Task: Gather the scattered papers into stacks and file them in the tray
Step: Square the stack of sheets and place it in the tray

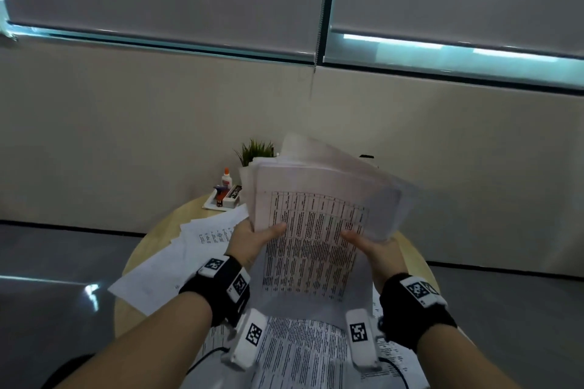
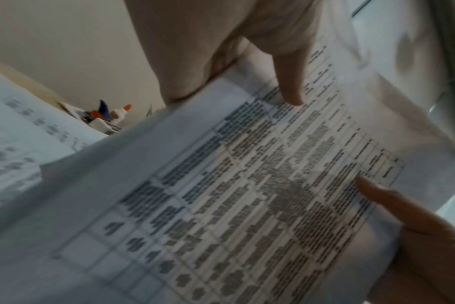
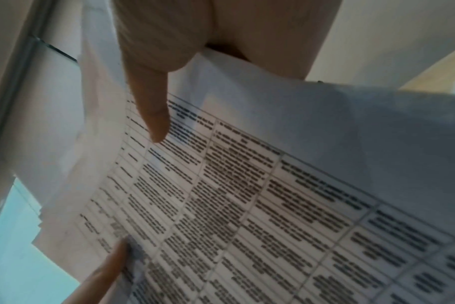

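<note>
Loose sheets lie on the tabletop left of the held stack; a glue bottle stands behind them.

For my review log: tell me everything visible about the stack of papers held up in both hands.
The stack of papers is a thick sheaf of white sheets, raised above the round wooden table and tilted toward the camera. Its top sheet carries a printed table of dense black text. The far edges are fanned and uneven, not squared. The left hand grips its left edge and the right hand its right edge, thumbs on the printed face. More loose sheets lie below.
</note>
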A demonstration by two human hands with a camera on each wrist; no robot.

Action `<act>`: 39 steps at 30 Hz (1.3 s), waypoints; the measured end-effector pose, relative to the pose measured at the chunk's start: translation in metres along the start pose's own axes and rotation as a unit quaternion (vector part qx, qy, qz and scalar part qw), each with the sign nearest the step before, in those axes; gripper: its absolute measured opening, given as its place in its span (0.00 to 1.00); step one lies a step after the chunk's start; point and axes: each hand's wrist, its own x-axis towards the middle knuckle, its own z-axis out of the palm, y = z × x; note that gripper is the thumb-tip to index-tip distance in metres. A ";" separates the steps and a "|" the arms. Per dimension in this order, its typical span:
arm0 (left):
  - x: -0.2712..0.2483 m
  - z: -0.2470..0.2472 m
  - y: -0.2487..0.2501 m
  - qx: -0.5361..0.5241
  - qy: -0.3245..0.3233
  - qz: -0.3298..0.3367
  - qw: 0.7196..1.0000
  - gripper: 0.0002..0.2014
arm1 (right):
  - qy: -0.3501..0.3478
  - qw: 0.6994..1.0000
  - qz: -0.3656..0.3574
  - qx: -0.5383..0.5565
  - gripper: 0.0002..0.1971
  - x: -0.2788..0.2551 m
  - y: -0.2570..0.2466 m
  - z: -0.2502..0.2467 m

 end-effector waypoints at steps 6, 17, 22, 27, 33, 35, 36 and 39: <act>0.001 0.001 0.015 -0.030 0.026 0.055 0.998 0.19 | -0.020 0.999 -0.029 -0.012 0.24 0.006 -0.022 -0.002; 0.002 0.007 0.075 -0.032 0.026 0.207 0.977 0.11 | -0.043 0.999 -0.028 -0.005 0.48 0.007 -0.023 -0.004; 0.005 0.016 0.088 -0.058 0.046 0.245 0.967 0.05 | -0.046 0.999 -0.027 0.001 0.49 0.005 -0.025 -0.002; 0.011 0.010 0.082 -0.157 0.081 0.182 0.967 0.09 | -0.049 0.998 -0.024 0.005 0.43 0.004 -0.025 0.000; 0.010 -0.009 0.065 -0.197 -0.042 0.135 0.970 0.23 | -0.044 0.999 -0.017 0.027 0.41 0.008 -0.023 -0.001; 0.006 -0.015 0.047 -0.104 -0.081 0.099 0.986 0.35 | -0.035 0.999 -0.016 0.032 0.40 0.009 -0.024 -0.003; 0.003 -0.015 0.037 -0.044 -0.083 0.078 0.992 0.32 | -0.032 0.999 -0.018 0.034 0.39 0.009 -0.025 -0.002; 0.000 -0.009 0.010 0.035 -0.032 0.022 0.999 0.17 | -0.027 0.999 -0.025 0.028 0.35 0.011 -0.025 0.002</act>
